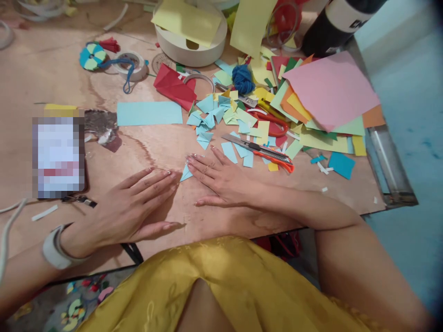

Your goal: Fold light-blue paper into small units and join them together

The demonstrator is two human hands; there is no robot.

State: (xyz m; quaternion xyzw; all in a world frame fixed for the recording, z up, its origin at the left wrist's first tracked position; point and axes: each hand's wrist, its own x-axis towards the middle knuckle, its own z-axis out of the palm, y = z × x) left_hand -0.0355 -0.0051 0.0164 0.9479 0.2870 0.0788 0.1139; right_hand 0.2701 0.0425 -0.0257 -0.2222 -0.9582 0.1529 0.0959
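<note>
A small folded piece of light blue paper (pixel 186 173) lies on the wooden table between my two hands. My right hand (pixel 221 177) rests flat over part of it, fingers stretched out and pointing left. My left hand (pixel 141 203) lies flat on the table just to the left, its fingertips close to the paper's edge; whether they touch it I cannot tell. Neither hand grips anything. Beyond my fingers sits a pile of folded light blue paper pieces (pixel 206 115). A light blue paper strip (pixel 149 113) lies flat farther left.
A utility knife (pixel 259 150) with an orange end lies beyond my right hand, near red-handled scissors (pixel 277 122). Coloured sheets (pixel 334 90) are stacked at the right. Blue yarn (pixel 243 78), a tape roll (pixel 133 67), a blurred phone (pixel 60 157) and a dark bottle (pixel 332 32) stand around.
</note>
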